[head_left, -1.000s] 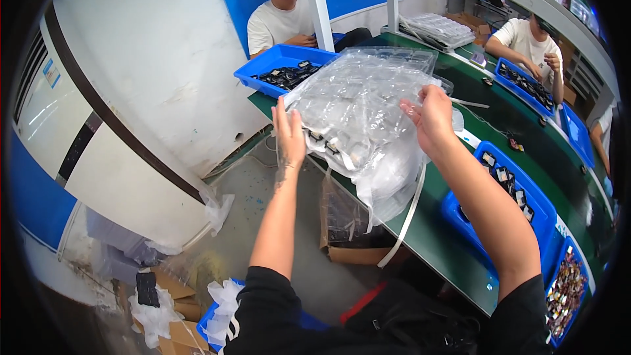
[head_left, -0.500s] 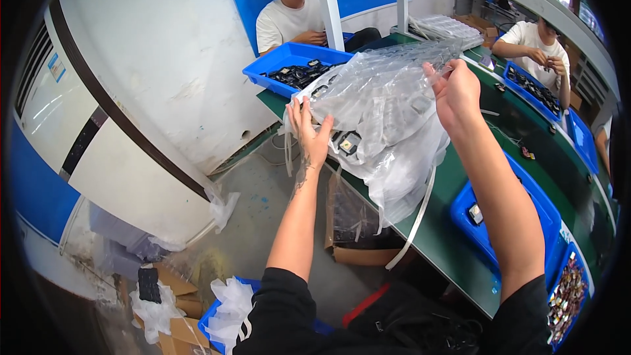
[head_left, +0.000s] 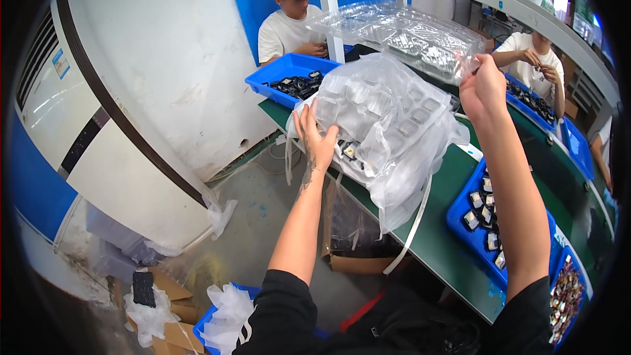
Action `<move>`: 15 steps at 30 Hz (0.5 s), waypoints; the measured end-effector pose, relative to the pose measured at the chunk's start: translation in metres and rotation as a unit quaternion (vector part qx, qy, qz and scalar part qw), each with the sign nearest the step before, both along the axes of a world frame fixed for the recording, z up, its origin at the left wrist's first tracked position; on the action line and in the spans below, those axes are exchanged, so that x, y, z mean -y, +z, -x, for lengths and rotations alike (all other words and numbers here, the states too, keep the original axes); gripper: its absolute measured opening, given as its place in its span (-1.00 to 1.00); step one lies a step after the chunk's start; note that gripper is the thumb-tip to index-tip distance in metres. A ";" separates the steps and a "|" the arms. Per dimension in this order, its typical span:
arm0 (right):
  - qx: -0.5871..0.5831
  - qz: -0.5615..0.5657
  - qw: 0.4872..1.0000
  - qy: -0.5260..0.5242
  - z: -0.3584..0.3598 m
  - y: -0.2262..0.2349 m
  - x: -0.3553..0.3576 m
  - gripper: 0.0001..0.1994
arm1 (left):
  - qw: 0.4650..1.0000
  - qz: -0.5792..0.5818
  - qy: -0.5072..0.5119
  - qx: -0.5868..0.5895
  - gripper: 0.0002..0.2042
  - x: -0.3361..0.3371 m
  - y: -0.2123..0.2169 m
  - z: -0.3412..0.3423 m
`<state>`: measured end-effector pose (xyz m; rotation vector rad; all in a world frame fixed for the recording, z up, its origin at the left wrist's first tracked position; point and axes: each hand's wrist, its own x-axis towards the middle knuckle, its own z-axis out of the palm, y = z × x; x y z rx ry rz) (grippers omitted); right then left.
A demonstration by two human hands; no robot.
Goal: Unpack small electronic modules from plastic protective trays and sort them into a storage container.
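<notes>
My right hand point(head_left: 484, 89) is raised over the green bench, its fingers closed on a corner of a clear plastic blister tray point(head_left: 414, 34). The tray hangs in the air, slanting away to the far left. My left hand point(head_left: 318, 141) rests with spread fingers against the near left edge of a pile of thin white plastic film point(head_left: 394, 158). Square pockets show through the film. Beside my left fingertips, a small black part point(head_left: 349, 152) with a light square face peeks out; the film hides whatever else lies beneath.
A blue bin point(head_left: 284, 66) of black parts stands beyond my left hand. Another blue bin point(head_left: 457, 223) sits near my right forearm, and one with shiny pieces point(head_left: 566, 296) is nearer. A shelf post point(head_left: 325, 0) rises at the back. Two people sit across the bench.
My right hand has moved right and slightly up, lifting the clear tray off the pile toward the back. The white film beneath is now exposed. My left hand stays nearly in place.
</notes>
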<state>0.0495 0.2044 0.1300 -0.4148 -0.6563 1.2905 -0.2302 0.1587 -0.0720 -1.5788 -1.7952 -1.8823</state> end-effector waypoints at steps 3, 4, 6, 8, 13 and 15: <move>0.032 0.015 0.999 -0.016 -0.008 -0.006 0.003 -0.82 | 0.999 -0.009 -0.021 0.025 -0.24 -0.004 0.003 -0.003; 0.037 0.009 0.999 -0.008 -0.005 -0.002 0.015 -0.82 | 0.999 -0.018 -0.024 0.030 -0.23 -0.003 0.002 -0.003; 0.044 0.001 0.999 0.000 0.000 -0.005 0.028 -0.82 | 0.999 -0.016 -0.021 0.035 -0.21 -0.005 0.004 -0.006; 0.081 0.007 0.996 0.035 0.004 -0.017 0.032 -0.83 | 0.999 -0.018 -0.021 0.039 -0.20 -0.002 0.005 -0.009; 0.192 -0.048 0.974 0.112 0.026 -0.057 0.052 -0.87 | 0.988 -0.062 -0.033 0.137 -0.21 0.010 -0.002 0.008; 0.214 -0.027 0.969 0.117 0.036 -0.062 0.065 -0.88 | 0.976 -0.134 -0.055 0.163 -0.31 0.021 -0.001 0.007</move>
